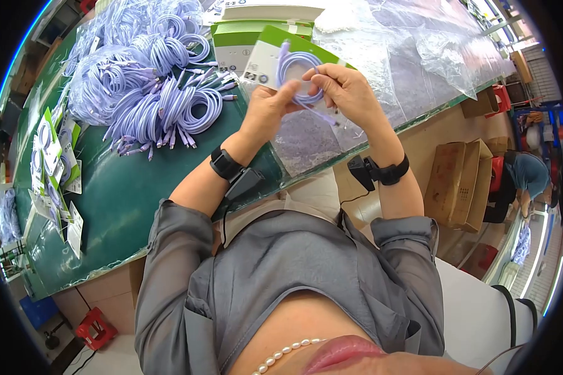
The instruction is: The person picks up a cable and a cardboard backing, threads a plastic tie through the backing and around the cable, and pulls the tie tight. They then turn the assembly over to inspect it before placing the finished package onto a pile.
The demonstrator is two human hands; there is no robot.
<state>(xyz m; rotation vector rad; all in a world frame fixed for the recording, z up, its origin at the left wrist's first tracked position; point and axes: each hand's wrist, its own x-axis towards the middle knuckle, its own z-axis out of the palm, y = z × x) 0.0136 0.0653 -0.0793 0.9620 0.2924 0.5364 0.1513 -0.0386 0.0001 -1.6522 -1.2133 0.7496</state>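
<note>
While the left hand [269,109] pinches a green-and-white card [266,57] with a coiled lilac cable [298,57] on it, the right hand [347,92] pinches the coil's rim. Just behind the card stands a card stack [233,55]; left of the card, cable bundles [126,94] lie on the bench [150,200].

Your left hand [274,107] holds a lavender cable coil [282,67] against a green-and-white card [264,57]; your right hand [344,90] touches the coil. Cable bundles [137,94] lie on the green table [131,200].
</note>
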